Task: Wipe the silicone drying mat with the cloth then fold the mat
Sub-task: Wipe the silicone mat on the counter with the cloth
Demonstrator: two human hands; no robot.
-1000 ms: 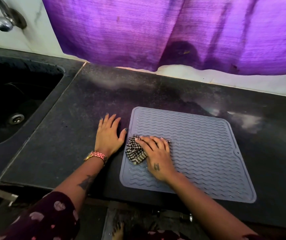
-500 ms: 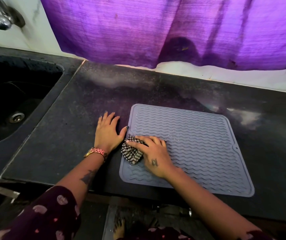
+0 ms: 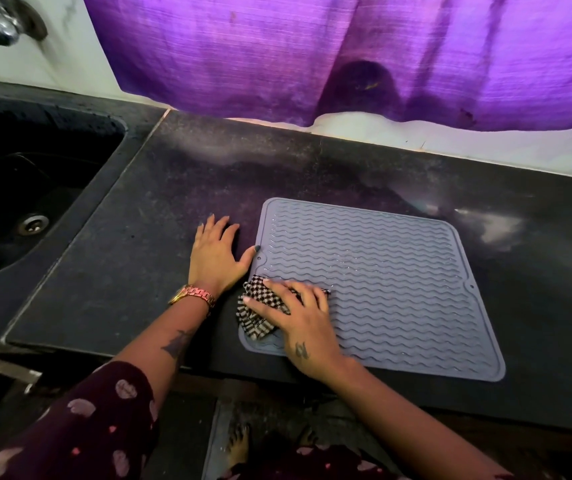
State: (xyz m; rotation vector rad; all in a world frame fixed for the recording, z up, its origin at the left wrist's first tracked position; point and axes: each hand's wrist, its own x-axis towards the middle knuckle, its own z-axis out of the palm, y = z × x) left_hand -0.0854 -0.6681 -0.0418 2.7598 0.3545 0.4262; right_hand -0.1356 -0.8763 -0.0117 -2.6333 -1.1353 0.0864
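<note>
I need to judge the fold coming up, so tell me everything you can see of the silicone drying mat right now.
The silicone drying mat is grey-blue, roughly square with rounded corners, a raised rim and wavy ridges across its face; small holes sit near its left and right edges. It lies flat and unfolded on the dark countertop, near the front edge. The right hand presses a checked cloth on its near-left corner, the cloth slightly overhanging. The left hand rests on the counter, thumb tip touching the mat's left rim.

The mat (image 3: 381, 289) lies on the tabletop (image 3: 173, 188) toward its front edge, the sink (image 3: 18, 188) well to its left. The cloth (image 3: 260, 313) sits on the mat's front-left corner under the right hand (image 3: 298, 323); the left hand (image 3: 215, 258) rests on the tabletop just left of the mat.
</note>
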